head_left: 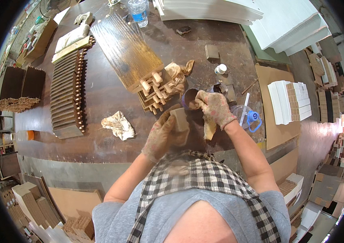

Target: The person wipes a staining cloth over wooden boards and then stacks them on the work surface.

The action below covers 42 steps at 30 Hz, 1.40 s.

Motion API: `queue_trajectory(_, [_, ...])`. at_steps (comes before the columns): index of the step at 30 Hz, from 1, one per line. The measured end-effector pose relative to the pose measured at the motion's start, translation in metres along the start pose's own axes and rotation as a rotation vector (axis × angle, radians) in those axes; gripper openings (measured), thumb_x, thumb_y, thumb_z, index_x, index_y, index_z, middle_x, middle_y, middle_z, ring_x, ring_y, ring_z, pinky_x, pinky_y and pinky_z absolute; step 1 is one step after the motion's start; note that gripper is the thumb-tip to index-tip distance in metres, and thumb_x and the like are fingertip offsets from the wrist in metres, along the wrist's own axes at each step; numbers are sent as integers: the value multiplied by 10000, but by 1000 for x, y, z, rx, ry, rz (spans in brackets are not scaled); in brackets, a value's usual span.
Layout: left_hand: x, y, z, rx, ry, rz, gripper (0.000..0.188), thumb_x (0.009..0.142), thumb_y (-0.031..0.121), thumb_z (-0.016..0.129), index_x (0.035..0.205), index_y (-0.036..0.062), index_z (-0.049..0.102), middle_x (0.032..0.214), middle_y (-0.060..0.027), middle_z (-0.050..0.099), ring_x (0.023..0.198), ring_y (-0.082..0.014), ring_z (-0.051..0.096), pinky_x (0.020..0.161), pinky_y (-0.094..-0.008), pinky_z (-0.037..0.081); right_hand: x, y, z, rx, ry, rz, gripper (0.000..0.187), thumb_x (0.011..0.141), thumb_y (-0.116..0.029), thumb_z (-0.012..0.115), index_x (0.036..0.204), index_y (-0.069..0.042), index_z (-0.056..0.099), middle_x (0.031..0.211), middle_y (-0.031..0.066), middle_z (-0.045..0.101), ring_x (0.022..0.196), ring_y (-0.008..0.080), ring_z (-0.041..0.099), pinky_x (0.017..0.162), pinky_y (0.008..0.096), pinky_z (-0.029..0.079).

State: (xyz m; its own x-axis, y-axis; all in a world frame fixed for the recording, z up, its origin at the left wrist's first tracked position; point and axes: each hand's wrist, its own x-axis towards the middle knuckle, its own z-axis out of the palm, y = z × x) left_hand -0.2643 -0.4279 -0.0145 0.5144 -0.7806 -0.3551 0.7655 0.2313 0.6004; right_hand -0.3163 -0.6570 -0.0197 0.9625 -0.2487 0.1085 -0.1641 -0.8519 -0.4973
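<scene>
My left hand [157,135], in a stained patterned work glove, is closed around a pale flat block [181,121], slightly blurred in front of my apron. The matching glove covers my right hand [215,108], whose fingers are bent together at the mouth of a dark open can [189,98]. Whatever those fingertips pinch is hidden. Just below the right palm is a yellowish ragged piece [209,128]; whether the hand touches it I cannot tell. Beyond both hands lies a stack of brown-stained boards [127,52] with pale dowel pegs [151,87] sticking out of the near end.
A crumpled cloth [118,125] and a row of dark slats [67,93] lie left. Stained rags [178,75] sit beside the board stack. At right are a clear jug with a blue cap [252,116], a small white bottle [220,69] and white panels [287,102] on cardboard [275,135].
</scene>
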Motion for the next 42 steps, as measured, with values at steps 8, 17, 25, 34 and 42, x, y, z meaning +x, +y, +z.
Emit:
queue_trajectory(8, [11, 0, 1, 58, 31, -10, 431, 1015, 229, 526, 1392, 34, 449, 1147, -65, 599, 977, -138, 584, 841, -282, 510, 0, -1, 6, 31, 30, 83, 96, 907, -174, 626, 914, -80, 644, 704, 130, 657, 661, 308, 666, 590, 386, 499])
queue_trajectory(17, [23, -6, -4, 236, 35, 81, 404, 1007, 221, 524, 1351, 11, 487, 1154, -59, 598, 1028, -138, 554, 905, -287, 463, 4, 1, 8, -72, 34, 108, 85, 907, -134, 614, 905, -49, 624, 696, 154, 630, 628, 322, 640, 580, 380, 489])
queue_trajectory(25, [26, -10, -5, 17, 38, 24, 427, 1043, 155, 469, 1431, -4, 387, 1243, -119, 568, 1071, -202, 602, 930, -335, 524, 7, -5, 4, -179, -121, 54, 138, 899, -189, 602, 895, -52, 608, 723, 170, 663, 674, 353, 671, 609, 429, 525])
queue_trajectory(34, [26, -9, -5, -36, -12, 35, 426, 1039, 173, 487, 1417, -5, 404, 1247, -111, 575, 1085, -204, 603, 944, -338, 519, 6, -12, 5, 214, -69, 61, 133, 887, -175, 597, 843, -51, 582, 679, 182, 641, 675, 354, 674, 609, 439, 530])
queue_trajectory(42, [31, -13, -10, 305, -22, 145, 455, 1041, 180, 485, 1440, -8, 374, 1247, -107, 572, 1083, -199, 601, 934, -347, 530, 10, -7, 11, 127, 24, -123, 121, 881, -165, 588, 828, -57, 583, 637, 170, 628, 624, 350, 668, 564, 418, 532])
